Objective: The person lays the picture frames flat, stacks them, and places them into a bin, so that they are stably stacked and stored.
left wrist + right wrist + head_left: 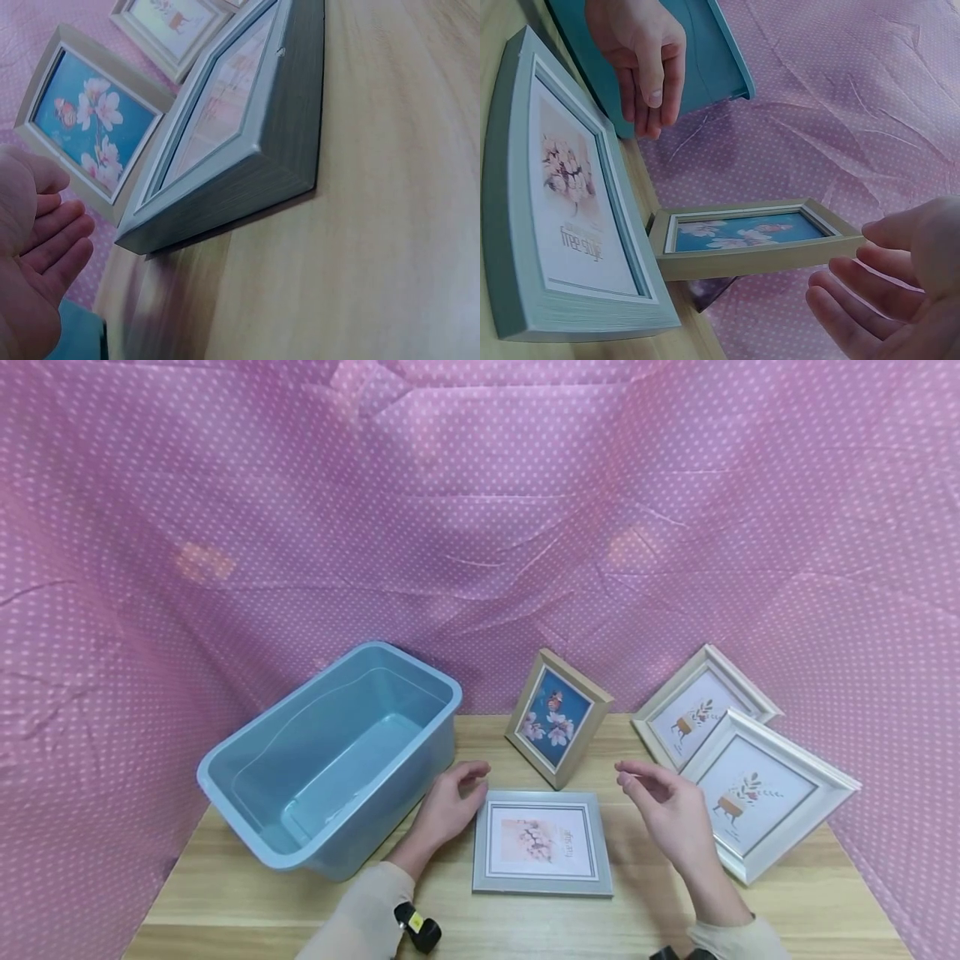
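A grey-green picture frame (604,860) with a pink blossom print lies flat on the wooden table between the two hands. My left hand (452,806) hovers by its upper left corner, fingers loosely bent and holding nothing. Off to its right is my right hand (670,810), empty too, with relaxed fingers pointing inward. Just behind the flat frame a beige picture frame (555,718) with blue-and-pink flower art stands tilted. In the right wrist view, the fingers of my right hand (889,281) overlap the end of that beige frame (757,262).
A blue plastic tub (330,852) stands at the left, right beside the left forearm. Two whitish picture frames with plant prints lean at the right, the nearer frame (817,814) overlapping the farther frame (652,735). A pink dotted cloth (480,543) hangs behind the table (810,910).
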Demonstrator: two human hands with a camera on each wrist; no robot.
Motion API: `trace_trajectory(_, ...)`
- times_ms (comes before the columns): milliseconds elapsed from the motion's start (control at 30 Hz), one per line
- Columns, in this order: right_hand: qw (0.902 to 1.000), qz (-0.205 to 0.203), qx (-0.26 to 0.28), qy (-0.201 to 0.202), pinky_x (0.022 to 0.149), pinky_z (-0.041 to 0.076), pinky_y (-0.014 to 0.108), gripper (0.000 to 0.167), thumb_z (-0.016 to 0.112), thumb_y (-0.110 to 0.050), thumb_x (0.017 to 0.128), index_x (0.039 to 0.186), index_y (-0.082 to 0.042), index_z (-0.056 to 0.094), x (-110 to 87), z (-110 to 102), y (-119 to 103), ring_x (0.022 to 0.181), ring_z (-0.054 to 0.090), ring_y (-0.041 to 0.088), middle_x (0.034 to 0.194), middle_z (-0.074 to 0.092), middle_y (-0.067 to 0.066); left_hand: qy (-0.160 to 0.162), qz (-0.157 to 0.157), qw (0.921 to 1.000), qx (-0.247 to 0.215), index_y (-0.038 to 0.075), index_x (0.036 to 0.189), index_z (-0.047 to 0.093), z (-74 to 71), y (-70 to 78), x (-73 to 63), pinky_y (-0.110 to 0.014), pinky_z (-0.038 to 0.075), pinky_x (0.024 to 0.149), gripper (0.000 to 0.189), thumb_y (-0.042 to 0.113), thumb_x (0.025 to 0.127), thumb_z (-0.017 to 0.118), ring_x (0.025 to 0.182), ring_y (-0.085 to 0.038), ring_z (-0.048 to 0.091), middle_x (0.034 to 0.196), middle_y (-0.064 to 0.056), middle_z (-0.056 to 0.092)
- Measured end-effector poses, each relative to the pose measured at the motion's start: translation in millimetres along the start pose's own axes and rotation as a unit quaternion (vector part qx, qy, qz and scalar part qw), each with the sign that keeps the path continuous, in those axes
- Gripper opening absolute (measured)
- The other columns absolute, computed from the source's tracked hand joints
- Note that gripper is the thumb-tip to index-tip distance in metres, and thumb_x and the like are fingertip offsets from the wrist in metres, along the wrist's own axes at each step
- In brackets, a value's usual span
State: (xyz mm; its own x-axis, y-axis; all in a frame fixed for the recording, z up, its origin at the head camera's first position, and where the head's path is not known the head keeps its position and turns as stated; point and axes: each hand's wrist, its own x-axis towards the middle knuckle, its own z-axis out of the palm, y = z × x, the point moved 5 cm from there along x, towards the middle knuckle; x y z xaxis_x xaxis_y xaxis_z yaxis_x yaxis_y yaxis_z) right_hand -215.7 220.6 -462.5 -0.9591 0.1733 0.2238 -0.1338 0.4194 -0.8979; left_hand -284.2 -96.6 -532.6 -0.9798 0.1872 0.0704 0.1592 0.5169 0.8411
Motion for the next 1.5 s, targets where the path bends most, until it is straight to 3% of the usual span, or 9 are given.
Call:
trace_trajectory(267, 0.9998, -0.003, -0.016, 0.015, 0.083, 0.058, 0.006, 0.023, 0.070, -0.008, 0.103, 0.124, 0.000, 0.077, 10.4, -4, -4, 0.091, 0.069, -0.014, 0.120, 0.080, 0.020, -0.003, -0.001, 0.9999, -0.011, 0.008, 0.143, 0.066, -0.3, 5.7, 5.4, -0.051, 0.053, 0.118, 0.039, 0.016, 0.106, 0.065, 0.137, -0.035, 0.066, 0.145, -0.014, 0.069)
trace_trajectory(467, 0.9996, 0.004, -0.022, 0.016, 0.085, 0.056, 0.004, 0.026, 0.070, -0.011, 0.104, 0.128, -0.001, 0.075, 18.8, -4, -8, 0.097, 0.073, -0.007, 0.124, 0.079, 0.020, -0.001, -0.006, 0.9998, -0.018, 0.007, 0.143, 0.066, 1.6, 9.1, 9.6, -0.051, 0.053, 0.119, 0.038, 0.016, 0.106, 0.066, 0.137, -0.035, 0.065, 0.145, -0.014, 0.069)
trace_trajectory(633, 0.9994, 0.019, -0.027, 0.009, 0.087, 0.053, 0.003, 0.031, 0.070, -0.018, 0.106, 0.134, -0.005, 0.072, 24.9, -3, -10, 0.095, 0.066, -0.017, 0.131, 0.077, 0.018, 0.004, 0.000, 0.9999, -0.016, 0.007, 0.141, 0.067, 4.5, 8.9, 14.1, -0.051, 0.054, 0.117, 0.037, 0.015, 0.105, 0.066, 0.134, -0.035, 0.067, 0.143, -0.015, 0.071)
trace_trajectory(800, 0.9994, 0.027, -0.017, 0.011, 0.087, 0.054, 0.004, 0.033, 0.069, -0.018, 0.106, 0.136, -0.005, 0.071, 32.1, -1, -8, 0.094, 0.066, -0.016, 0.134, 0.076, 0.018, 0.004, 0.006, 0.9999, -0.016, 0.007, 0.140, 0.068, 8.7, 9.7, 17.9, -0.051, 0.056, 0.116, 0.035, 0.015, 0.106, 0.066, 0.131, -0.034, 0.068, 0.140, -0.014, 0.072)
trace_trajectory(867, 0.9994, 0.027, -0.019, 0.014, 0.086, 0.055, 0.004, 0.033, 0.069, -0.019, 0.106, 0.136, -0.004, 0.070, 35.1, 0, -7, 0.098, 0.071, -0.009, 0.135, 0.075, 0.017, 0.003, 0.006, 0.9999, -0.014, 0.007, 0.140, 0.068, 10.7, 10.3, 19.4, -0.051, 0.056, 0.115, 0.035, 0.016, 0.106, 0.066, 0.131, -0.034, 0.068, 0.140, -0.014, 0.072)
trace_trajectory(967, 0.9993, 0.024, -0.020, 0.019, 0.085, 0.054, 0.003, 0.036, 0.069, -0.020, 0.106, 0.139, -0.003, 0.069, 40.0, 1, -7, 0.109, 0.077, 0.012, 0.136, 0.075, 0.017, 0.002, -0.003, 0.9999, -0.013, 0.008, 0.141, 0.067, 13.6, 11.1, 21.8, -0.051, 0.055, 0.116, 0.036, 0.018, 0.107, 0.066, 0.133, -0.033, 0.067, 0.141, -0.013, 0.072)
trace_trajectory(1100, 0.9991, 0.022, -0.027, 0.023, 0.084, 0.052, 0.001, 0.039, 0.068, -0.024, 0.107, 0.141, -0.003, 0.067, 45.9, 2, -8, 0.122, 0.074, 0.035, 0.138, 0.074, 0.016, 0.003, -0.015, 0.9998, -0.011, 0.010, 0.142, 0.066, 17.0, 11.3, 25.0, -0.050, 0.055, 0.116, 0.037, 0.019, 0.107, 0.065, 0.134, -0.032, 0.067, 0.143, -0.012, 0.071)
trace_trajectory(1500, 0.9995, 0.014, -0.012, 0.027, 0.084, 0.048, -0.002, 0.043, 0.068, -0.022, 0.107, 0.144, 0.000, 0.063, 58.2, 7, -10, 0.125, 0.071, 0.042, 0.143, 0.070, 0.020, -0.008, -0.014, 0.9996, -0.025, 0.008, 0.142, 0.067, 20.6, 10.1, 34.2, -0.049, 0.057, 0.115, 0.036, 0.018, 0.107, 0.065, 0.132, -0.032, 0.068, 0.141, -0.013, 0.072)
